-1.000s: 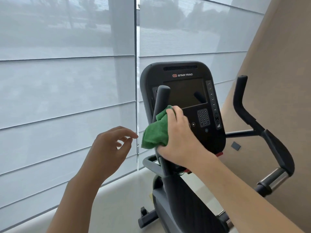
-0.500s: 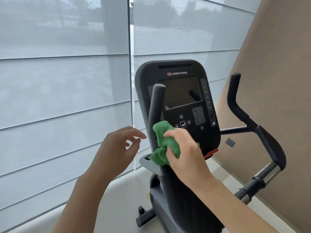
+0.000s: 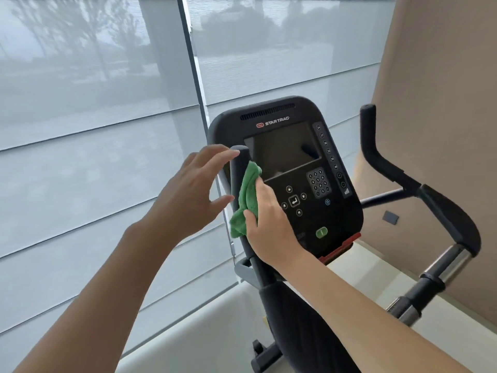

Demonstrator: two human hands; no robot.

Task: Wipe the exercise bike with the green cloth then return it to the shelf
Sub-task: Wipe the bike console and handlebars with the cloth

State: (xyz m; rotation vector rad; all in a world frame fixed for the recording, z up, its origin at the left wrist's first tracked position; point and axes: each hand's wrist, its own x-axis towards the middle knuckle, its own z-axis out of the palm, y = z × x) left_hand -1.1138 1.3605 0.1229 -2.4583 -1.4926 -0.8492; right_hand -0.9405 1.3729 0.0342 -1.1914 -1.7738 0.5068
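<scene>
Pale translucent roller blinds (image 3: 88, 162) cover the big window on the left and behind, with horizontal seams running across them. Blurred shapes of trees and a road show faintly through the fabric. A dark vertical window frame (image 3: 192, 65) divides the two panes. To the right stands a tan wall (image 3: 441, 84), and low on it sits a small dark grey square plate (image 3: 390, 218). Below, a light cream floor (image 3: 204, 332) runs along the foot of the window.

Two bare forearms, no sleeves, hands (image 3: 188, 192) without rings or watch
</scene>
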